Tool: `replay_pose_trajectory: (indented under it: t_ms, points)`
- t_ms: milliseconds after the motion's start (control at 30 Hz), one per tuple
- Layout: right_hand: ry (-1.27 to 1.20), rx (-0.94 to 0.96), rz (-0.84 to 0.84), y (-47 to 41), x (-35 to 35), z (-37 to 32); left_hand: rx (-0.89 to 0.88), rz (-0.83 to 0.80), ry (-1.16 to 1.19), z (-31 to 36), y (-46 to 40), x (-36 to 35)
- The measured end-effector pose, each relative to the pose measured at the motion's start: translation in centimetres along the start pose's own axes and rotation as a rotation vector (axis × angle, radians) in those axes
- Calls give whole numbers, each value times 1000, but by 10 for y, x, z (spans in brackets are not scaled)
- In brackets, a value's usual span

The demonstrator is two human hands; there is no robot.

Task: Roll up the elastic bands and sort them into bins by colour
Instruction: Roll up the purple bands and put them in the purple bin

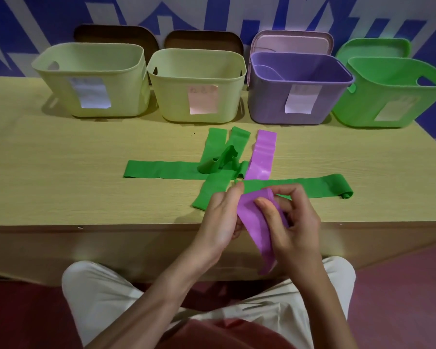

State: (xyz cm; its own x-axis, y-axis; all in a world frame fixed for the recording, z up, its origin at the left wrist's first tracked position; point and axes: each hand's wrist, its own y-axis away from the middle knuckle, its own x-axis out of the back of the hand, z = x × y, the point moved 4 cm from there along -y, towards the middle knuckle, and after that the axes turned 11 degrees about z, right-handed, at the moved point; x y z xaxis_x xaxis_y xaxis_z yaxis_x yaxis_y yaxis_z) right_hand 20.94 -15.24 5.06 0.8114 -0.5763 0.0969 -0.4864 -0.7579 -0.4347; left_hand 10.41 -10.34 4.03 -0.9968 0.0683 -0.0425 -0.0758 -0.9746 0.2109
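While my left hand (220, 212) and right hand (291, 217) pinch the purple band (252, 217) at the desk's (61, 172) near edge, I should roll it tightly and evenly.

Dim, soft light; wide-angle bowing at edges.

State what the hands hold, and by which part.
Both the left hand and right hand pinch the purple band at its near end.

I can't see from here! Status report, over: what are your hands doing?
Both hands, left and right, grip the purple band, rolling its near end. Green bands lie crossed under it. Purple bin waits open.
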Motion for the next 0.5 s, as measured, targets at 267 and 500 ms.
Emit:
replay_pose_trajectory:
  t_ms: [267,500]
  points:
    - [-42,3,70,2,-1,0,-338,69,-190,-3,9,0]
    - [-99,-32,-72,10,-8,2,-245,170,-136,-1,9,3]
